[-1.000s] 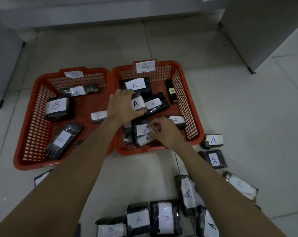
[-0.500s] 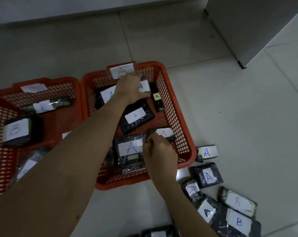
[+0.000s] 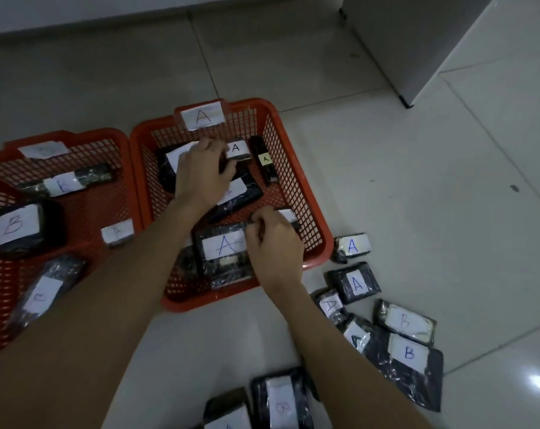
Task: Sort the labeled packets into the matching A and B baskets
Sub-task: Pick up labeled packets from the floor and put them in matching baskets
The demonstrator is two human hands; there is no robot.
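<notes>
At nine o'clock the B basket point(image 3: 76, 140) runs off the left edge, holding B packets; its right rim touches the A basket point(image 3: 296, 193) at centre. Over the A basket's far half the left hand point(image 3: 202, 174) lies palm down, fingers curled onto a small A packet point(image 3: 238, 149) toward twelve o'clock; whether it truly grips I cannot tell. Nearer, the right hand point(image 3: 273, 243) pinches the right edge of the large A packet point(image 3: 224, 247) at the basket's near end. At four o'clock unsorted packets point(image 3: 355, 283) crowd just beside the basket's right rim. Bare floor tiles point(image 3: 448, 212) open from two to three o'clock, up to a grey cabinet point(image 3: 411, 41).
</notes>
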